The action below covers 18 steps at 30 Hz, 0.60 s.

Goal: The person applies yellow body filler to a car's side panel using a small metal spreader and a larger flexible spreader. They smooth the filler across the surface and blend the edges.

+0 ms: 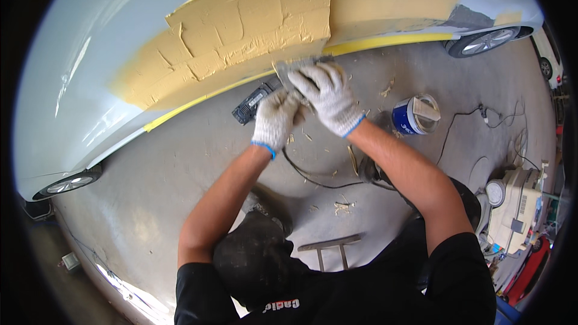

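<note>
1. The pale blue-silver car is the biggest thing here, its side curving across the whole area in front of the person, one wheel showing at either end.
2. On its panel sits a broad tan filler patch: thick and ridged, crossed by short cracks and steps, with a crisp right-hand edge and a left end that fades softly into the paint. Right of that edge, the tan coat looks flatter and smoother.
3. A yellow strip runs along the car's lower edge.
4. A blue-and-white bucket stands on the floor, to the right of the hands.
5. A black tool lies on the floor, just left of the hands.
6. The right hand, in a white knit glove with a blue cuff, grasps a flat grey spreader by the lower part of the patch; I can't tell whether it touches the panel.
7. The left hand, gloved alike, has its fingers bunched beside the spreader; whether it grips anything, I can't tell.
</note>
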### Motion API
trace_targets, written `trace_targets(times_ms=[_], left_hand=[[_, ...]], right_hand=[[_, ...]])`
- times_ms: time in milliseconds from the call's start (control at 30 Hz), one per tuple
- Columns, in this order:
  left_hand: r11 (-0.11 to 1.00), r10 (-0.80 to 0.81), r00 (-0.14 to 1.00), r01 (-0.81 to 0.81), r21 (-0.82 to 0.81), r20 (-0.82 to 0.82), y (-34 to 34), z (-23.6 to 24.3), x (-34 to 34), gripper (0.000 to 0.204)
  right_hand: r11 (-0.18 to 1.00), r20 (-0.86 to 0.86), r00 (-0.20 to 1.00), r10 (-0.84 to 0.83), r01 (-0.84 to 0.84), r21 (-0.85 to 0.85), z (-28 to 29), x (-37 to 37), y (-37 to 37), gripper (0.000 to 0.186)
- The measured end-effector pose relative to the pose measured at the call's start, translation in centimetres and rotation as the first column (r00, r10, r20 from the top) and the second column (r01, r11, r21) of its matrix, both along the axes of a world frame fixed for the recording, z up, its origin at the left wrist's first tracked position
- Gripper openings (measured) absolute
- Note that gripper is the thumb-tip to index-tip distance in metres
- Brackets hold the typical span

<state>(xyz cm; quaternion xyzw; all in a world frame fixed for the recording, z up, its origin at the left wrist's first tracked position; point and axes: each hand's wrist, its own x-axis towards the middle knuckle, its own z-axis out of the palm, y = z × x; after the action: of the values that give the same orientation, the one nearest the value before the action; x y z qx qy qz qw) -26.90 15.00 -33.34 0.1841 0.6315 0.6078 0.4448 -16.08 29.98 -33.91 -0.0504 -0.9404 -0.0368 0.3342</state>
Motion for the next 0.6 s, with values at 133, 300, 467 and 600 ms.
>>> trace_targets(times_ms=[133,300,467,600], left_hand=[[0.988,-0.089,0.996,0.089,0.128,-0.002,-2.0,5.2,0.7,0.027],[0.961,-0.114,0.993,0.116,0.252,-0.023,-1.6,15.3,-1.3,0.029],[0.937,-0.021,1.000,0.017,0.349,0.009,0.3,18.0,-3.0,0.029],[0.958,-0.009,1.000,0.000,0.287,0.029,-0.8,16.7,-3.0,0.028]], right_hand=[[0.999,-0.078,0.997,0.028,-0.026,0.022,4.2,1.0,-1.2,0.054],[0.993,-0.230,0.972,0.039,-0.012,0.118,15.6,-1.3,-0.5,0.053],[0.980,-0.181,0.982,-0.046,0.079,0.181,18.5,-3.4,0.5,0.049],[0.991,-0.118,0.993,-0.022,0.037,0.126,17.2,-3.3,-0.7,0.046]])
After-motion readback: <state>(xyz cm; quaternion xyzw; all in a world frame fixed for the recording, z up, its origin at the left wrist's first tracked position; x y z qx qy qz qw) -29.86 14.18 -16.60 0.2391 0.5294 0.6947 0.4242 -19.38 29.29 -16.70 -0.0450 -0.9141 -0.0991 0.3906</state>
